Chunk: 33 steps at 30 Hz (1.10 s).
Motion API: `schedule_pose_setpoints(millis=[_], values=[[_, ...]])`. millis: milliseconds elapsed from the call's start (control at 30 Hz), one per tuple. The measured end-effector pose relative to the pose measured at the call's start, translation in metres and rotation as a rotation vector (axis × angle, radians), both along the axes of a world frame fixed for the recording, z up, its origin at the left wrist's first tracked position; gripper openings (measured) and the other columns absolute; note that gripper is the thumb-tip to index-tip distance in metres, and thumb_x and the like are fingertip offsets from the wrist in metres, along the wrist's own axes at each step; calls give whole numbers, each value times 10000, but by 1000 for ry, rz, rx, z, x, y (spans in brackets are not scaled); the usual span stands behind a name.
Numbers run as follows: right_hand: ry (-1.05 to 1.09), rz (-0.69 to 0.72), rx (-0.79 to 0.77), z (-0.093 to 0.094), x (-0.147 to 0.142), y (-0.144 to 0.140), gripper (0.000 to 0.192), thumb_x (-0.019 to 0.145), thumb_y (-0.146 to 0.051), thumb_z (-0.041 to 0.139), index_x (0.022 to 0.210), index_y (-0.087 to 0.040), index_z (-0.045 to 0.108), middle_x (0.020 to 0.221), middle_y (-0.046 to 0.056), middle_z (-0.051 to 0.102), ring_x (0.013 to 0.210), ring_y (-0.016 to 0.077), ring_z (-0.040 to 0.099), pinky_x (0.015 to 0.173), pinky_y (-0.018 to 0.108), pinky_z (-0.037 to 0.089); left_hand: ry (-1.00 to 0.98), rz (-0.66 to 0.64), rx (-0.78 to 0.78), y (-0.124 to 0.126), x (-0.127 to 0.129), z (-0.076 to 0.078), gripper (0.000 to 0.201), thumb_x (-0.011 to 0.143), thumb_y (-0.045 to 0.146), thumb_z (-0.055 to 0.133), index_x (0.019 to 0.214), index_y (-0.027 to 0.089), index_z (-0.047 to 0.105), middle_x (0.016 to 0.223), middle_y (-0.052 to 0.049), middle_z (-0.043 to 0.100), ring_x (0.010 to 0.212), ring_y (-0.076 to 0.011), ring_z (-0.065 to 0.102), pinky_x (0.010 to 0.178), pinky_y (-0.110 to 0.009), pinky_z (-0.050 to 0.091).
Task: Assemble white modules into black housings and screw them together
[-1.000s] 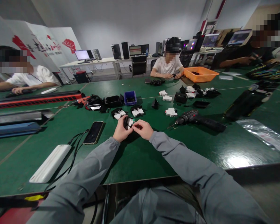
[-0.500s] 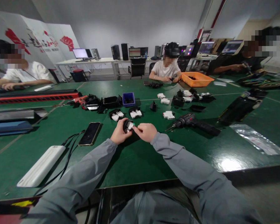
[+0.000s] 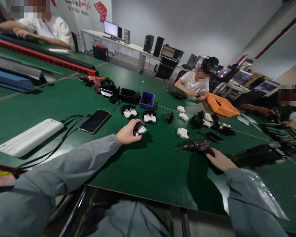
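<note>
My left hand (image 3: 128, 132) is closed around a small black housing with a white block in it (image 3: 140, 129), a bit of green showing at its right end. On the right, my right hand (image 3: 220, 159) has its fingers wrapped round the handle of a black cordless drill (image 3: 198, 145), whose bit points left. Just beyond my left hand lie two black-and-white assemblies (image 3: 150, 116). Between the hands and farther back are a loose white block (image 3: 183, 133) and a small black part (image 3: 170, 117).
A blue bin (image 3: 147, 100) and an orange drill (image 3: 97, 81) lie farther back. A phone (image 3: 95, 121) and a white power bank (image 3: 31, 136) with a cable are at left. Right, a black cylinder (image 3: 256, 154) lies near a plastic bag (image 3: 263, 191). Co-workers sit around the table.
My right hand has left the piece in my left hand, moved right and taken hold of the black drill. My left hand still holds the housing. The view has tilted.
</note>
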State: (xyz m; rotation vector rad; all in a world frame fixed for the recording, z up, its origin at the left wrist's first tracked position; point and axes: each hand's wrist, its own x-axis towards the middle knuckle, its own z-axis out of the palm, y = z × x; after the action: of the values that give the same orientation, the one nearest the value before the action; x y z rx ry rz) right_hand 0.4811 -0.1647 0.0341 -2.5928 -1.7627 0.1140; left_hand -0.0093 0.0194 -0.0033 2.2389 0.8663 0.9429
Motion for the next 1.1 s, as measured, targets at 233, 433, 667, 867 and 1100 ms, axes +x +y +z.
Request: schedule_pose_setpoints(millis=[233, 433, 667, 867, 1100], values=[[151, -46, -152, 1, 16, 7, 452, 680, -453, 671, 984, -120, 688, 953, 155, 740, 871, 316, 702, 799, 374, 501, -4, 1, -4, -1, -1, 0, 697, 741, 354, 680, 1366, 212, 405, 1277, -119, 525, 1101, -275, 612, 952, -421, 496], [327, -116, -72, 15, -3, -1, 396, 552, -549, 705, 717, -189, 685, 715, 73, 732, 727, 305, 686, 693, 369, 481, 5, -11, -23, -3, -1, 3, 707, 716, 333, 684, 1355, 194, 416, 1252, -120, 532, 1050, -264, 628, 906, -400, 518], [744, -423, 378, 25, -76, -10, 456, 461, -487, 802, 754, -206, 596, 621, 18, 644, 593, 235, 605, 592, 363, 475, -126, 31, -143, 3, 0, -1, 676, 711, 321, 699, 1327, 190, 452, 1249, -122, 565, 1082, -269, 618, 949, -424, 505], [1509, -43, 516, 39, -139, 7, 506, 745, -610, 548, 1156, -318, 587, 1027, 64, 645, 567, 135, 508, 606, 353, 502, -382, 144, -519, 12, 1, 4, 642, 725, 321, 693, 1283, 173, 412, 1126, -111, 586, 816, -201, 647, 629, -348, 587], [1915, 33, 152, 23, -170, 40, 315, 753, -382, 560, 1007, -226, 663, 730, 13, 529, 453, 95, 172, 447, 298, 331, -539, 218, -705, 16, 1, 10, 569, 739, 281, 698, 1214, 241, 387, 1010, -41, 577, 620, -111, 596, 428, -228, 527]])
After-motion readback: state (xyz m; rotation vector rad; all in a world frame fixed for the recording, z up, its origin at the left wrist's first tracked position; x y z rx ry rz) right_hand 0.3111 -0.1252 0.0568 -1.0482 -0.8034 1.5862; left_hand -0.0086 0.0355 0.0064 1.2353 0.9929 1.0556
